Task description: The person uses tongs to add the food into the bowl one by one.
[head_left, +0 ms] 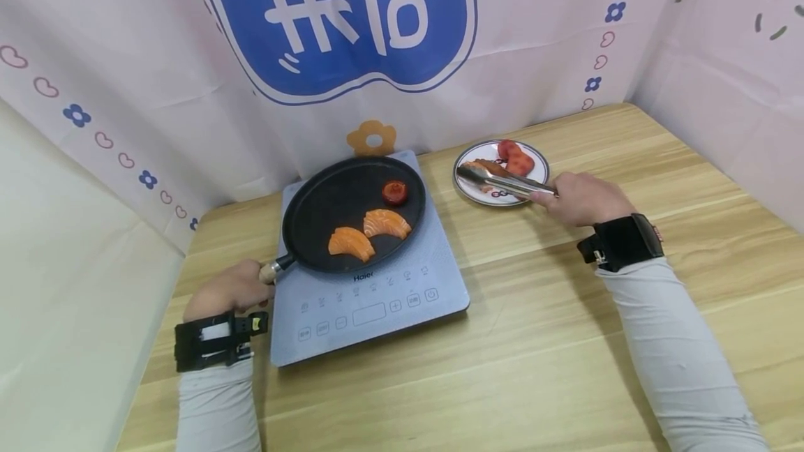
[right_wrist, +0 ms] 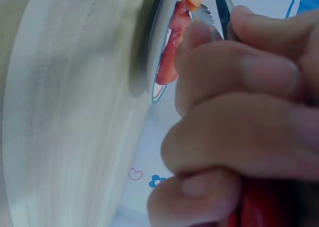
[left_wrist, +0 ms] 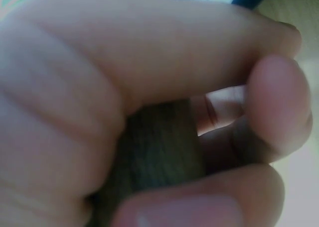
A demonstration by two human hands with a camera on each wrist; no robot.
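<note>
My left hand (head_left: pixel 229 288) grips the wooden handle (head_left: pixel 269 271) of a black frying pan (head_left: pixel 320 197); the curled fingers show close up in the left wrist view. Inside the pan lie two orange salmon slices (head_left: pixel 350 243) and a round red piece (head_left: pixel 394 192), like a tomato half. My right hand (head_left: pixel 587 199) holds metal tongs (head_left: pixel 518 187), whose tips reach over a white plate (head_left: pixel 461 191) with a dark rim. The tips overlap an orange-brown piece of food (head_left: pixel 491 167) there. Beside it sit red pieces (head_left: pixel 518 162), also visible in the right wrist view.
Under the pan is a light grey induction cooker (head_left: pixel 442 284) with a touch panel along its front. It stands on a wooden table (head_left: pixel 502 368). A white printed cloth (head_left: pixel 534 33) with a blue emblem hangs right behind the cooker and plate.
</note>
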